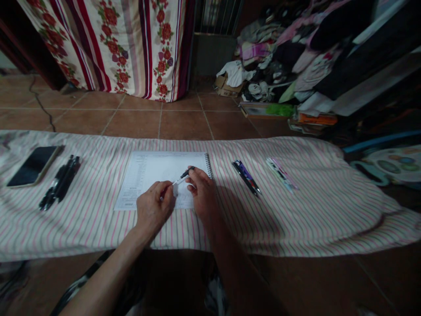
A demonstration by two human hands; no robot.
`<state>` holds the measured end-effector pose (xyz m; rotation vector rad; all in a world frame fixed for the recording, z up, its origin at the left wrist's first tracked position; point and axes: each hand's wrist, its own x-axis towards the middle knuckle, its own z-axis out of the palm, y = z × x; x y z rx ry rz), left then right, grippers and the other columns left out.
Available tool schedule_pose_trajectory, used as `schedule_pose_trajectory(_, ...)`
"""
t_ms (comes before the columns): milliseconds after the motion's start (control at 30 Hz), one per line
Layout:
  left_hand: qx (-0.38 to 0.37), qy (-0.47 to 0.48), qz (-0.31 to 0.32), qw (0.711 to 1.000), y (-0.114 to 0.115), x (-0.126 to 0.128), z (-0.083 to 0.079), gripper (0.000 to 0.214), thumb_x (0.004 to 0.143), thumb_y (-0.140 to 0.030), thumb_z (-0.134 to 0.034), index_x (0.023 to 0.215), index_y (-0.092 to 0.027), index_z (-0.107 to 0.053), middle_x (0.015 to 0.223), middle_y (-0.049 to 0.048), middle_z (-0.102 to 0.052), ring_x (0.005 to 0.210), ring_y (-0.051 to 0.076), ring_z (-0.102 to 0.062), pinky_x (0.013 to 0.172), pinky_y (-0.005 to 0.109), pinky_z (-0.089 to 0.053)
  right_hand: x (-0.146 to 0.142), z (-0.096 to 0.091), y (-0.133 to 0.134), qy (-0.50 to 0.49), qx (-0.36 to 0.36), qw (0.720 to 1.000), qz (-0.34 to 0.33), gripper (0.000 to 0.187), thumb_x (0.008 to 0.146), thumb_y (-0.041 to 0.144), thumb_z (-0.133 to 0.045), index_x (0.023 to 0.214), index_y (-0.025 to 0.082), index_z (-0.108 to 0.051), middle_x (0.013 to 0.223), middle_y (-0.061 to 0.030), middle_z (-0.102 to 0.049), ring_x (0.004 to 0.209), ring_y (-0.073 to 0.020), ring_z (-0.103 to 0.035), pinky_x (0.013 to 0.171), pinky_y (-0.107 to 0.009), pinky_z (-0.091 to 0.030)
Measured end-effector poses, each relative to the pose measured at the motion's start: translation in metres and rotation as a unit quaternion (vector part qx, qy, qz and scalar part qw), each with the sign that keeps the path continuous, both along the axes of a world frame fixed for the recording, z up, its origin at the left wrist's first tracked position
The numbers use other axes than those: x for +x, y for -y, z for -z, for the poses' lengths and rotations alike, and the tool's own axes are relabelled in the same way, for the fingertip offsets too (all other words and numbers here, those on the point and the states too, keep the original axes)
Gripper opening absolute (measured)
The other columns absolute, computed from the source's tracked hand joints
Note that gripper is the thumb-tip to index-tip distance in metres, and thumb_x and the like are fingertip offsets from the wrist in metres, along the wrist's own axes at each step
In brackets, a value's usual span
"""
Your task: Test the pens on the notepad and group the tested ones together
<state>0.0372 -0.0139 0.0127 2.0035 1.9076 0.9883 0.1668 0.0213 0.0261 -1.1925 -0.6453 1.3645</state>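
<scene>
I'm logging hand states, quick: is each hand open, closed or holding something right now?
Left hand: closed, holding one end of a pen.
Right hand: closed in a pinch, holding the pen's dark end.

One camera sits on the person's head. It looks forward and down, so both arms [115, 263] come in from the bottom, and the left hand [156, 202] and right hand [202, 188] are near the middle. The worktop [329, 197] is close below and runs out past the left edge. Farther off, at the top, it sees the floor [184, 120] and a curtain [131, 48].
</scene>
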Motion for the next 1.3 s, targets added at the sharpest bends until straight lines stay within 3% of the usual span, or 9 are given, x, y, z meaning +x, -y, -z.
schedule_pose_trajectory(300,0.001,-0.007,0.005,1.000,0.001,0.000,-0.001,0.023,0.089,-0.030,-0.046,0.091,-0.019,-0.066,0.083,0.0037,-0.069,0.067,0.015,-0.063,0.059,0.026,-0.044,0.016,-0.004,-0.009,-0.001,-0.008,0.999,0.047,0.033,0.063,0.040,-0.070,0.091,0.022,-0.068,0.083,0.0001,-0.064,0.071,-0.0109,-0.057,0.054,-0.019,-0.039)
schedule_pose_trajectory(667,-0.011,-0.012,0.000,1.000,0.003,-0.002,-0.003,0.023,0.089,-0.030,-0.046,0.092,-0.019,-0.065,0.083,0.0025,-0.069,0.067,0.014,-0.062,0.061,0.026,-0.043,0.050,0.001,-0.023,-0.002,-0.001,0.992,0.130,0.039,0.058,0.035,-0.073,0.093,0.020,-0.065,0.070,0.0048,-0.061,0.057,-0.0050,-0.052,0.047,-0.014,-0.037)
schedule_pose_trajectory(1000,-0.035,-0.021,0.001,0.999,0.003,0.001,-0.012,0.024,0.089,-0.030,-0.046,0.092,-0.019,-0.066,0.085,0.0031,-0.070,0.067,0.014,-0.063,0.060,0.025,-0.042,0.067,0.010,-0.020,0.183,0.028,0.979,0.082,0.041,0.067,0.036,-0.062,0.100,0.014,-0.068,0.058,0.0040,-0.058,0.050,-0.0084,-0.050,0.046,-0.019,-0.037)
schedule_pose_trajectory(1300,-0.043,-0.038,-0.012,0.998,0.000,0.005,-0.017,0.023,0.088,-0.031,-0.048,0.093,-0.020,-0.068,0.087,0.0021,-0.070,0.068,0.015,-0.064,0.059,0.025,-0.040,0.073,0.023,-0.021,0.423,0.048,0.903,0.060,0.031,0.070,0.033,-0.057,0.095,0.016,-0.064,0.079,-0.0065,-0.070,0.068,-0.0187,-0.065,0.060,-0.027,-0.047)
